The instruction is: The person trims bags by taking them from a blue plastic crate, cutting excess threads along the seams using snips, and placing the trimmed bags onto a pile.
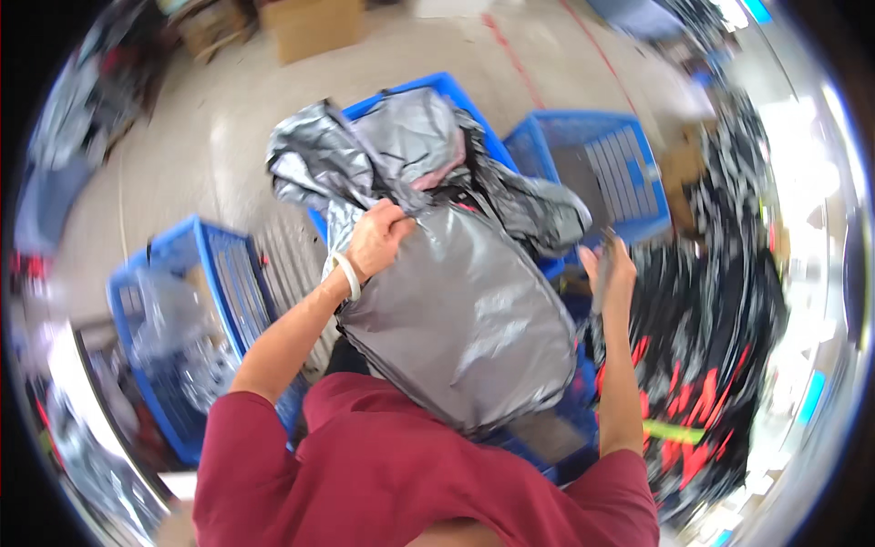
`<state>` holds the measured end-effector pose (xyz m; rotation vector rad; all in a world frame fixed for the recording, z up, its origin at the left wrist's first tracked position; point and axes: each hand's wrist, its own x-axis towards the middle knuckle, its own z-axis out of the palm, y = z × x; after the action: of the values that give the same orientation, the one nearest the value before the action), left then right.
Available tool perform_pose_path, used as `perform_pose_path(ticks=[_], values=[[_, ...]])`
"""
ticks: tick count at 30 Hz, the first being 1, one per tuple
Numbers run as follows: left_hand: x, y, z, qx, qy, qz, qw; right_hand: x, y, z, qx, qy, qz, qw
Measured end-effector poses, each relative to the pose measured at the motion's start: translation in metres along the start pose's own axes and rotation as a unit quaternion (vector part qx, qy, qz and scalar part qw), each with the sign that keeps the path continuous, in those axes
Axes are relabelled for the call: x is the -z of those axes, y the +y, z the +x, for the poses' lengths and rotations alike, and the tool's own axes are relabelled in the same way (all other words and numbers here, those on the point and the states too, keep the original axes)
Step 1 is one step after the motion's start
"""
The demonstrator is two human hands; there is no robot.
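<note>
A silver-grey fabric piece with dark edging, bag-like in shape (456, 319), lies spread in front of my body and hangs toward my lap. My left hand (378, 239), with a white bangle at its wrist, is closed on the upper left edge of this piece. Out to the right, apart from the fabric, my right hand (618, 273) is wrapped round a slim dark grey tool (602, 283); blur hides its exact kind. More crumpled silver fabric (406, 137) is heaped beyond my left hand in a blue crate (444, 84).
At the left stands a blue crate (196, 242) with clear plastic inside. Another blue crate (592, 120) is at the far right. A large pile of black strips with red parts (702, 337) fills the right side. Behind, a cardboard box (312, 27) sits on the floor.
</note>
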<state>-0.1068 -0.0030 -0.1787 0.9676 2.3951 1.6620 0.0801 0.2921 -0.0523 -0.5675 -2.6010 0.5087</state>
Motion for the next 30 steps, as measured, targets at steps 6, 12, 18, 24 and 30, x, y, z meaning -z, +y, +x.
perform_pose_path(ticks=[6,12,18,24,30], values=[[-0.061,0.055,0.083,0.142,-0.023,-0.212,0.967,-0.004,-0.005,-0.315,-0.499,0.208,0.251,0.803],[-0.046,0.260,0.047,0.070,-0.194,-0.400,0.893,-0.021,-0.040,-0.249,-0.396,0.532,0.542,0.516],[0.074,0.242,-0.039,-0.010,-0.405,-0.371,0.836,0.082,0.002,-0.194,-0.313,0.508,0.464,0.654],[0.020,0.152,-0.126,0.366,-0.382,-0.405,0.746,-0.006,0.069,-0.202,-0.414,0.446,0.097,0.788],[0.025,0.112,-0.123,0.438,-0.307,-0.367,0.761,-0.089,0.076,-0.258,-0.452,0.289,-0.040,0.843]])
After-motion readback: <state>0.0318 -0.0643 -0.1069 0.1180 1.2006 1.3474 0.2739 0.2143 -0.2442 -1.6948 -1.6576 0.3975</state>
